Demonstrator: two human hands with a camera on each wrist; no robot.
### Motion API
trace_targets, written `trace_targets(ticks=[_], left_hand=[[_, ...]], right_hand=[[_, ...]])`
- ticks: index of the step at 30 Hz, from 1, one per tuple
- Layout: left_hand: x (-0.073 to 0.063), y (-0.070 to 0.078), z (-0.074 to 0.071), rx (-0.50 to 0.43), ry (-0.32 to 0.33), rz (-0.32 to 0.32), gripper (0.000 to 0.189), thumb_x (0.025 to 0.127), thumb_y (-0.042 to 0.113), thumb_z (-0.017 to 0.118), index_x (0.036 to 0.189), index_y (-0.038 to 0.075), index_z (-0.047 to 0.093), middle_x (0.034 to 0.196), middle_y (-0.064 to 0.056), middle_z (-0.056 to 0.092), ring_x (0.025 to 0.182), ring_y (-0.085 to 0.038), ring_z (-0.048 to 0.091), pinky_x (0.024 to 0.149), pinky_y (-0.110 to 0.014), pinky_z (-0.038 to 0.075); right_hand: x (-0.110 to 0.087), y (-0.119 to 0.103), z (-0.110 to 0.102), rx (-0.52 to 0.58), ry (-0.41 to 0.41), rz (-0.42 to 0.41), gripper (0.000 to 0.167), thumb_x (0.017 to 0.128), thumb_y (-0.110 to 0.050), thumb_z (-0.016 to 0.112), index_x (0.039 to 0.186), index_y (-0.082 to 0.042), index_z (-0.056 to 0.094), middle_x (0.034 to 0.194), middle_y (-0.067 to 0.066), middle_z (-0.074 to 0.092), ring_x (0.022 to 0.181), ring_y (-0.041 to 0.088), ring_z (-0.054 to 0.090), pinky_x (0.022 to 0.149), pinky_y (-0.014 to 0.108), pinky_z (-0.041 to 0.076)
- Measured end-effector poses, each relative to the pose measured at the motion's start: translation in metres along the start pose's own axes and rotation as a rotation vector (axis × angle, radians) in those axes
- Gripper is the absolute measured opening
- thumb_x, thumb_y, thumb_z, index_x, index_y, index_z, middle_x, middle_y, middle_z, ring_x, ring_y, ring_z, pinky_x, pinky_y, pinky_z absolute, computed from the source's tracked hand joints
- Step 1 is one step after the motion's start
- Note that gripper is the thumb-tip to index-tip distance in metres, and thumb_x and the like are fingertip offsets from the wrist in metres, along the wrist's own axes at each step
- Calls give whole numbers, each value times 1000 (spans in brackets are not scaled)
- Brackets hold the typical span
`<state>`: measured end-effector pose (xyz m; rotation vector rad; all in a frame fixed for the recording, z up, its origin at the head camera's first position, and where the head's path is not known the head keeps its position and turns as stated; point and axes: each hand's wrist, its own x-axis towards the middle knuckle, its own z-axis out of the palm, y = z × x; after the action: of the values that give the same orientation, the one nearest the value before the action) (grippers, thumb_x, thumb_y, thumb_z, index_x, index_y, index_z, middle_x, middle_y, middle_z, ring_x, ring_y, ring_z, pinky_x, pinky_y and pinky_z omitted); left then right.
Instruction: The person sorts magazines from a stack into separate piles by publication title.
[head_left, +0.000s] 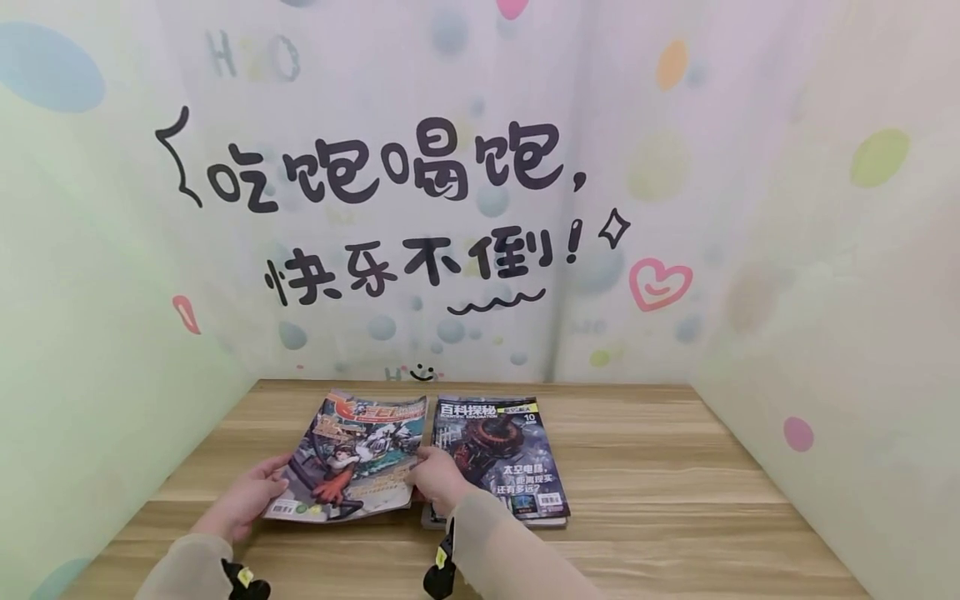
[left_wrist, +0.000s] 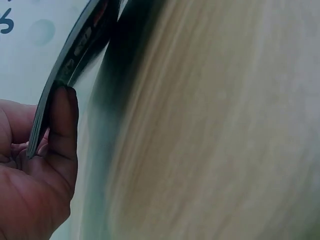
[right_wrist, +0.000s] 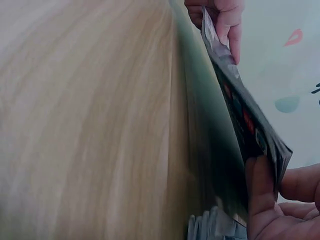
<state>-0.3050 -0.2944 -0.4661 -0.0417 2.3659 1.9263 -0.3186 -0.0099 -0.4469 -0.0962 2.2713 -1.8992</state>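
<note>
Two hands (head_left: pixel 246 497) (head_left: pixel 440 479) in pinches on one raised magazine (head_left: pixel 360 458), its underside (right_wrist: pixel 239 120) dark, a magazine pile (head_left: pixel 501 446) partly behind the right sleeve (head_left: pixel 513 546)

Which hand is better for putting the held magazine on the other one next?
Probably the right grip: it pinches the held magazine on the side nearest the other magazine. The left grip holds the farther side.

A wood-grain tabletop (head_left: pixel 645 475) sits inside a booth-like nook, where pale walls (head_left: pixel 847 292) dotted with coloured ovals flank a backdrop (head_left: pixel 420 75) bearing playful black Chinese lettering (head_left: pixel 420 162) and a pink heart (head_left: pixel 660 285).
</note>
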Motion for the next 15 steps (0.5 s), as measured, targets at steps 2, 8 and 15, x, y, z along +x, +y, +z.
trace_targets(ticks=[2,8,15], left_hand=[[2,0,0,23,9,-10,56,94,-4,39,144,-16,15,101,-11,58,75,-12,59,68,-23,51],[7,-1,-1,141,30,-16,55,94,-2,40,142,-18,19,111,-29,57,79,-17,59,70,-26,50],[9,1,-3,320,67,-2,50,94,3,45,137,-19,32,131,-41,41,108,-43,50,91,-46,44]], right_hand=[[0,2,2,13,20,14,58,82,9,60,138,9,44,132,25,50,105,26,54,79,33,48],[-4,1,7,48,49,24,62,77,15,57,137,10,44,113,19,61,66,16,51,55,27,43],[-5,2,13,81,65,-11,72,66,23,48,137,13,42,132,18,49,68,18,41,46,25,28]])
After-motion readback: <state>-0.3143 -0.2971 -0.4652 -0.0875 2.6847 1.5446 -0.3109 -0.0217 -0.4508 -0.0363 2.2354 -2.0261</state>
